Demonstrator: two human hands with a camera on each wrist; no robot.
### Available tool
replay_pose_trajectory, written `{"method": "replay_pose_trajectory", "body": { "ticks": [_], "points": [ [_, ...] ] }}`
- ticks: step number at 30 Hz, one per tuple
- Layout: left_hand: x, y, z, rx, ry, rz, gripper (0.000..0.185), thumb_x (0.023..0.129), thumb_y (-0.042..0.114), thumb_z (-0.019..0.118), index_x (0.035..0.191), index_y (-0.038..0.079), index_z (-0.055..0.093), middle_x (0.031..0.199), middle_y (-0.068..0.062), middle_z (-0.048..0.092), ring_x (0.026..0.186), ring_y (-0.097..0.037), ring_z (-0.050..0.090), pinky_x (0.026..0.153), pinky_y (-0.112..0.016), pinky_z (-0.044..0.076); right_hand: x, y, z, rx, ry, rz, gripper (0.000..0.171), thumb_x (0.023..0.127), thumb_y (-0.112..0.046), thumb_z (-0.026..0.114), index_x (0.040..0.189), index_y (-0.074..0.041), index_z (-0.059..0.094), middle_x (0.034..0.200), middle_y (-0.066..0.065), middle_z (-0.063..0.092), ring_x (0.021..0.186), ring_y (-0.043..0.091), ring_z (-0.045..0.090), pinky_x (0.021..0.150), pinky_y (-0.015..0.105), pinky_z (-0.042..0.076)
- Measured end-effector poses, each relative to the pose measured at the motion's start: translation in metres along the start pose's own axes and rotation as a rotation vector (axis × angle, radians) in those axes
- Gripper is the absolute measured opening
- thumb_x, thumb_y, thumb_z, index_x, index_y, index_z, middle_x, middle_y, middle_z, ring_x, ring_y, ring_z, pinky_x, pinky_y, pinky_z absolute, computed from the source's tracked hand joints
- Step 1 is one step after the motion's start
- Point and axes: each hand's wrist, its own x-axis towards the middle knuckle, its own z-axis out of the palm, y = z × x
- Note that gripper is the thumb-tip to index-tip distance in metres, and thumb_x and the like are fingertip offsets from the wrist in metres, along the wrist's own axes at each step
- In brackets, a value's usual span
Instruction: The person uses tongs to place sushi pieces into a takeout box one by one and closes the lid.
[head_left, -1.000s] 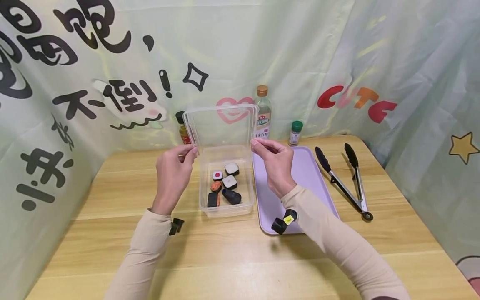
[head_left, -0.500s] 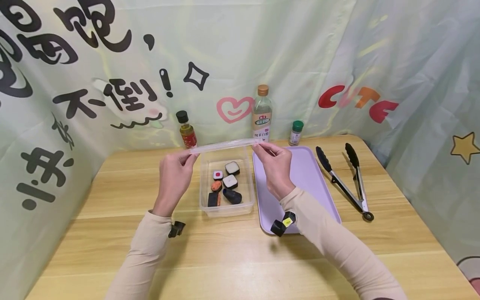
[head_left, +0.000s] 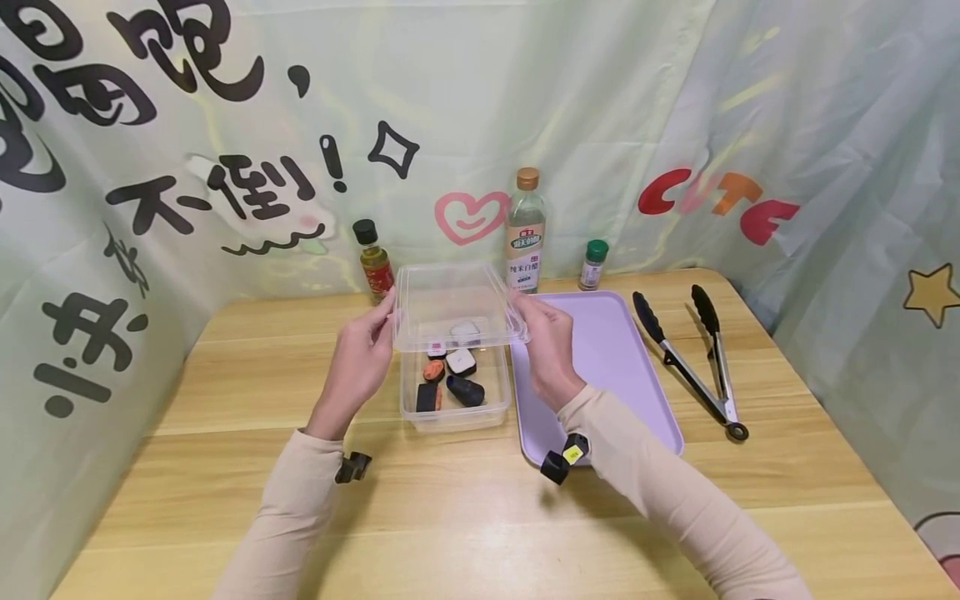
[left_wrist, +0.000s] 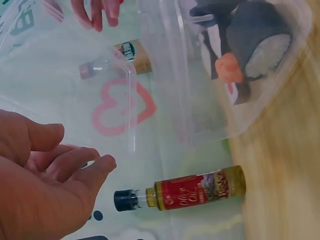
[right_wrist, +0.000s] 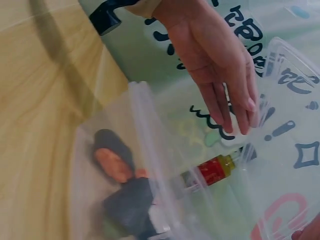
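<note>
Between my hands, a clear plastic lid [head_left: 453, 292] is held tilted above the back part of a clear food container [head_left: 457, 424]. My left hand [head_left: 358, 362] holds the lid's left edge with thumb and fingertips; my right hand [head_left: 550, 346] grips the right edge, its fingertips partly hidden behind the plastic. Inside the container lie several sushi pieces, among them a dark cone-shaped hand roll [head_left: 466, 391] and a white-topped roll [head_left: 461, 362]. The left wrist view shows the lid's rim apart from the container [left_wrist: 207, 132].
A lilac tray [head_left: 600, 375] lies right of the container, with black-tipped tongs [head_left: 693, 371] beyond it. Along the back stand an olive oil bottle [head_left: 377, 267], a tall vinegar bottle [head_left: 527, 237] and a green-capped jar [head_left: 592, 265]. A printed curtain [head_left: 600, 100] hangs behind the table.
The lid has turned from standing upright, through edge-on, to tilting toward me, and its near edge now overlaps the container's back part. Both hands have come slightly lower; the sushi has not moved.
</note>
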Motion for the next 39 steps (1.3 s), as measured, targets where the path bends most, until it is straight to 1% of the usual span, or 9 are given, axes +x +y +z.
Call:
{"method": "replay_pose_trajectory", "body": {
  "ticks": [2,4,6,8,12,17,26,33,39],
  "points": [
    [-0.002,-0.001,0.000,-0.014,-0.038,-0.024,0.048,0.108,0.020,0.047,0.155,0.009,0.040,0.149,-0.011,0.050,0.094,-0.026,0.061,0.071,-0.035,0.048,-0.001,0.005,-0.001,-0.034,-0.001,0.007,0.038,0.095,-0.021,0.067,0.125,0.002,0.069,0.130,0.015,0.066,0.121,0.021,0.060,0.104,0.034,0.046],
    [-0.004,-0.004,0.000,-0.032,-0.075,-0.040,0.050,0.109,0.021,0.043,0.157,0.012,0.036,0.153,-0.009,0.044,0.115,-0.028,0.060,0.090,-0.041,0.049,-0.003,0.008,-0.003,-0.049,-0.008,0.020,0.040,0.095,-0.020,0.068,0.127,0.002,0.068,0.134,0.013,0.064,0.125,0.019,0.057,0.107,0.032,0.042],
    [-0.006,-0.007,0.000,-0.047,-0.110,-0.053,0.050,0.110,0.020,0.039,0.159,0.013,0.032,0.158,-0.006,0.037,0.135,-0.028,0.048,0.109,-0.045,0.039,-0.004,0.012,-0.004,-0.059,-0.009,0.030,0.041,0.095,-0.021,0.069,0.129,0.001,0.067,0.136,0.011,0.063,0.129,0.018,0.055,0.110,0.031,0.039],
    [-0.007,-0.011,0.000,-0.058,-0.136,-0.073,0.050,0.110,0.019,0.034,0.160,0.014,0.030,0.160,-0.002,0.033,0.147,-0.024,0.031,0.119,-0.044,0.024,-0.004,0.016,-0.005,-0.063,-0.014,0.032,0.042,0.095,-0.021,0.069,0.131,0.001,0.066,0.137,0.010,0.063,0.131,0.017,0.053,0.111,0.031,0.037],
    [-0.011,-0.016,0.001,-0.110,-0.168,-0.126,0.052,0.110,0.027,0.027,0.160,0.012,0.029,0.163,0.004,0.027,0.150,-0.021,0.023,0.122,-0.043,0.015,-0.006,0.023,-0.006,-0.065,-0.021,0.013,0.043,0.096,-0.019,0.067,0.133,0.002,0.064,0.140,0.010,0.061,0.134,0.017,0.050,0.112,0.031,0.036],
    [-0.017,-0.022,0.007,-0.160,-0.195,-0.142,0.061,0.110,0.043,0.031,0.161,0.010,0.025,0.165,0.002,0.021,0.152,-0.020,0.017,0.122,-0.043,0.012,-0.007,0.034,-0.007,-0.073,-0.020,-0.011,0.038,0.096,-0.016,0.066,0.130,0.002,0.065,0.140,0.012,0.060,0.134,0.018,0.051,0.110,0.032,0.038],
    [-0.026,-0.030,0.020,-0.030,-0.237,-0.154,0.063,0.110,0.043,0.027,0.164,0.016,0.009,0.167,-0.004,0.013,0.152,-0.029,0.018,0.121,-0.049,0.014,-0.009,0.049,-0.008,-0.125,-0.017,-0.009,0.039,0.097,-0.012,0.063,0.134,0.002,0.063,0.142,0.012,0.058,0.137,0.019,0.048,0.112,0.031,0.037],
    [-0.029,-0.039,0.025,0.049,-0.271,-0.135,0.067,0.110,0.044,0.022,0.162,0.005,0.007,0.167,-0.014,0.005,0.154,-0.031,0.006,0.121,-0.053,0.010,-0.015,0.057,-0.007,-0.175,0.003,0.026,0.041,0.096,-0.012,0.064,0.136,-0.002,0.061,0.145,0.010,0.056,0.140,0.021,0.044,0.114,0.031,0.035],
    [-0.030,-0.044,0.028,0.055,-0.301,-0.148,0.067,0.110,0.042,0.021,0.162,0.004,0.003,0.167,-0.015,0.001,0.154,-0.035,0.002,0.120,-0.056,0.007,-0.017,0.063,-0.005,-0.185,0.022,0.029,0.045,0.095,-0.013,0.068,0.136,0.002,0.059,0.146,0.009,0.055,0.141,0.022,0.043,0.114,0.032,0.035]
  ]
}}
